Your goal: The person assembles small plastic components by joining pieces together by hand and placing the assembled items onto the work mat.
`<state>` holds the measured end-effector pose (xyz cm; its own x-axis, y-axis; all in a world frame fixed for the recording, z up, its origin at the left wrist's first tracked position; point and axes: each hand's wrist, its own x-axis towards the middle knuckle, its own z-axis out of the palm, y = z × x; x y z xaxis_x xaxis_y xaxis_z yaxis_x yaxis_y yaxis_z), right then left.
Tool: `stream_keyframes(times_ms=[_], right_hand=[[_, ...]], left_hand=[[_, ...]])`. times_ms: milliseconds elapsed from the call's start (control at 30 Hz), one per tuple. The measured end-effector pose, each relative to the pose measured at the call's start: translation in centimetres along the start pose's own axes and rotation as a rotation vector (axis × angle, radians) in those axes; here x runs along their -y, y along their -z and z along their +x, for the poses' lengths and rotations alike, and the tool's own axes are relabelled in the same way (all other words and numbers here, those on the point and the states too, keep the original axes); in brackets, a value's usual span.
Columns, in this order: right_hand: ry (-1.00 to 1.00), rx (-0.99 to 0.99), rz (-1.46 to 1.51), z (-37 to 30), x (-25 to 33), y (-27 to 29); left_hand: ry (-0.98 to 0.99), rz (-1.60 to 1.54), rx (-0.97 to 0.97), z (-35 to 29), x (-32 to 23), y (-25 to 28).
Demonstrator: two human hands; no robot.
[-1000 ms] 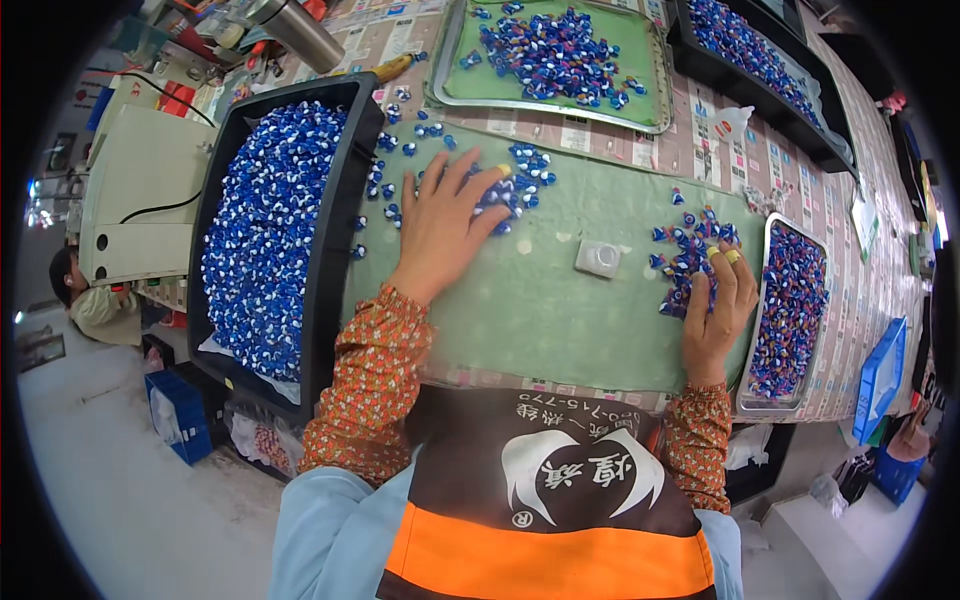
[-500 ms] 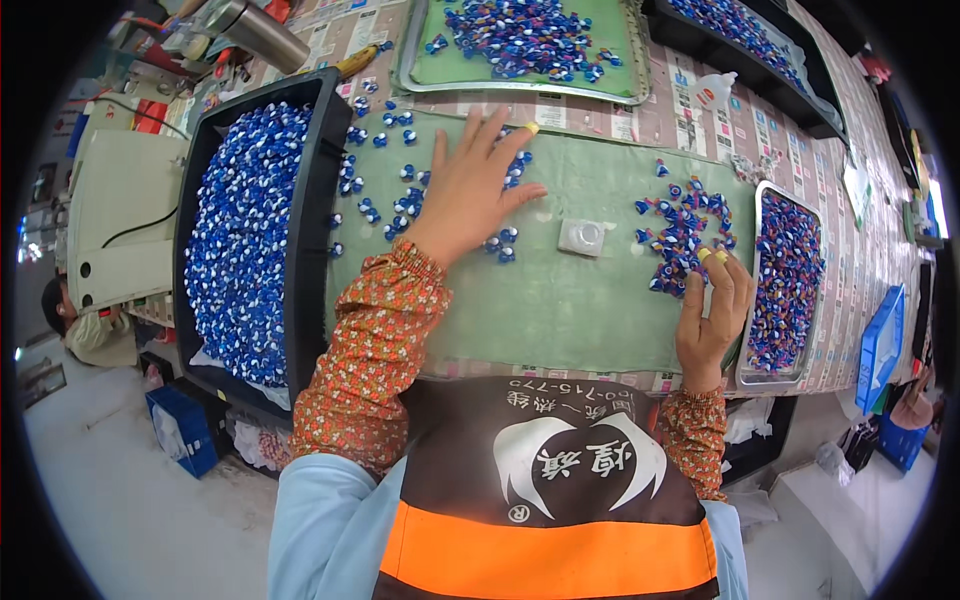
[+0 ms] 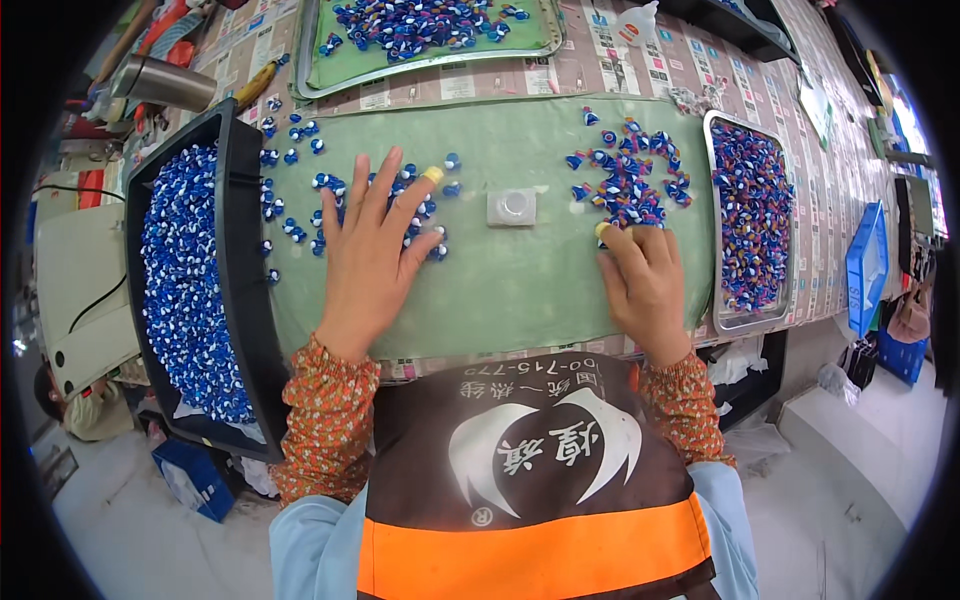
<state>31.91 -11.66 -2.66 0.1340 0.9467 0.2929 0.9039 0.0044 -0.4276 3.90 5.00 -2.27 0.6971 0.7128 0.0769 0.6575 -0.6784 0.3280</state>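
My left hand (image 3: 370,250) lies with spread fingers over a loose group of small blue-and-white pieces (image 3: 330,182) on the green mat (image 3: 480,300). Some of these pieces show between and beyond its fingers. At the near edge of a cluster of small blue pieces with orange and pink parts (image 3: 630,185), my right hand (image 3: 645,280) has its fingers curled down and closed. Whatever those fingertips pinch, if anything, is hidden. Yellow wraps cover a fingertip on each hand. Between the two groups sits a small pale block with a round mark (image 3: 511,208).
A deep black bin (image 3: 245,290) of blue-and-white pieces stands at the left. On the right is a metal tray (image 3: 750,325) full of multicoloured pieces. Another tray (image 3: 430,66) lies at the back, near a steel flask (image 3: 165,82) and a white squeeze bottle (image 3: 635,22).
The view has shifted to the right. My left hand has drawn back toward me over the blue-and-white pieces. My right hand has moved to the cluster's near edge, its fingers more curled.
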Motion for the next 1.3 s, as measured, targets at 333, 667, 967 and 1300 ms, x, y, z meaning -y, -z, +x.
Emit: stream_keyframes(times_ms=[333,667,967,1300], right_hand=[[0.131,-0.109,-0.029,4.6,-1.3,0.2],[0.129,0.007,-0.199,5.8,0.6,-0.4],[-0.362,0.406,0.530,1.8,2.7,-0.4],[-0.329,0.175,0.316,0.8,2.6,-0.1]], left_hand=[[0.016,0.061,0.103,-4.1,-2.1,-1.1],[0.096,0.097,0.004,-4.2,0.0,-0.6],[-0.005,-0.113,-0.274,0.3,-2.0,-0.4],[-0.101,0.199,-0.294,2.8,-2.3,-3.1]])
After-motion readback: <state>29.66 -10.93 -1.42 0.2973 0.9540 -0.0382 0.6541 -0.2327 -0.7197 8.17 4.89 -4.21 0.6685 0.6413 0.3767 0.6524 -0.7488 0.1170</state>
